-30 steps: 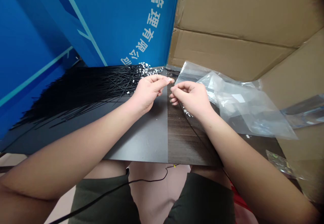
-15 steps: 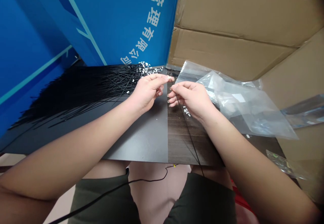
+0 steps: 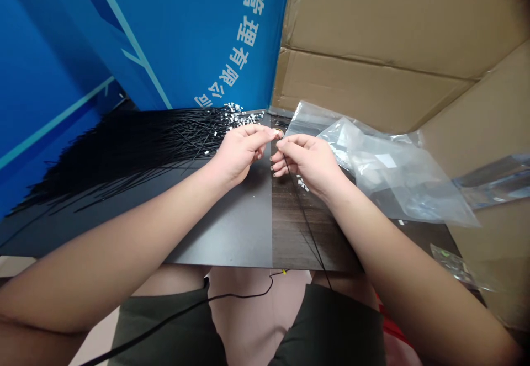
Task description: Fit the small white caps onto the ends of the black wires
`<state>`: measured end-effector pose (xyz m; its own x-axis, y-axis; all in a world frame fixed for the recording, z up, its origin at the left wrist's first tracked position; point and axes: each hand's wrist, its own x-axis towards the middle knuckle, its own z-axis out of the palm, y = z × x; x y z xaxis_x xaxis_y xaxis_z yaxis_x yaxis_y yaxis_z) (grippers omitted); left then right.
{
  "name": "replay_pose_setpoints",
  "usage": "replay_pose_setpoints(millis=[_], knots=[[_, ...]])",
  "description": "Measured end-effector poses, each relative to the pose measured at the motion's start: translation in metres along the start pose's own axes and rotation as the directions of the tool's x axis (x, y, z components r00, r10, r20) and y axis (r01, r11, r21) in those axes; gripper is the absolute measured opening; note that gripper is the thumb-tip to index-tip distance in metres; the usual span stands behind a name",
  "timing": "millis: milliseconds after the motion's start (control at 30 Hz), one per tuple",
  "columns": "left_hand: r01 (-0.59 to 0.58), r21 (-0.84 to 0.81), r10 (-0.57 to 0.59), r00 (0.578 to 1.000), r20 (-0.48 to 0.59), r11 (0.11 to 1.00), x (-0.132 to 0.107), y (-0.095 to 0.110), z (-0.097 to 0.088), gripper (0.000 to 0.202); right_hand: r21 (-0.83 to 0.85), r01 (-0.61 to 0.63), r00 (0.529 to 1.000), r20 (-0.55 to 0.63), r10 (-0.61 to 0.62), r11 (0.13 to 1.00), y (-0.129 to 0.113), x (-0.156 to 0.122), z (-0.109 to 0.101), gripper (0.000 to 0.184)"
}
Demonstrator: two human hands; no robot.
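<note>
dark laminate table before a blue printed banner: your right hand pinches one thin black wire, which trails toward you past the table edge. your left hand curls into a pinch just beside it, whatever it holds too small to tell. a fan of thin black wires lies left of that hand, small white pieces just below your right hand, and a clear plastic bag to its right.

1 L hand, 1 R hand, 1 single blk wire, 2 clear poly bags; blk wire pile and white clips: too many to count.
</note>
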<state>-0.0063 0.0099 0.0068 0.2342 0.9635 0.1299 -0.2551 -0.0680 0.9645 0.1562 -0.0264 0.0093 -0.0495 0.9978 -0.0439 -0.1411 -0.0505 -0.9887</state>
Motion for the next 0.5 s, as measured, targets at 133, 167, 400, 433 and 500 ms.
replay_pose_setpoints(millis=[133,167,400,433,500], knots=[[0.016,0.032,-0.015,1.000,-0.020,0.999,-0.0017,0.0011,0.0026,0.017,0.007,0.016,1.000,0.001,-0.016,1.000,0.0006,0.0002,0.0004,0.023],[0.019,0.032,-0.018,0.999,-0.031,0.999,-0.0017,0.0013,0.0028,0.017,0.003,0.019,1.000,-0.001,-0.019,1.000,0.0006,0.0003,0.0002,0.023],[0.081,-0.039,-0.084,0.995,-0.062,0.996,0.0000,0.0014,0.0003,0.013,0.003,0.088,0.996,0.011,-0.088,0.996,0.0017,0.0002,-0.0031,0.019],[0.094,-0.060,-0.098,0.993,-0.065,0.994,0.0001,0.0014,0.0001,0.013,-0.002,0.090,0.996,0.017,-0.090,0.996,0.0014,-0.0002,-0.0029,0.018],[0.119,-0.094,-0.125,0.990,-0.060,0.988,0.0000,0.0014,0.0000,0.014,-0.018,0.081,0.996,0.024,-0.081,0.997,0.0004,-0.0010,-0.0019,0.015]])
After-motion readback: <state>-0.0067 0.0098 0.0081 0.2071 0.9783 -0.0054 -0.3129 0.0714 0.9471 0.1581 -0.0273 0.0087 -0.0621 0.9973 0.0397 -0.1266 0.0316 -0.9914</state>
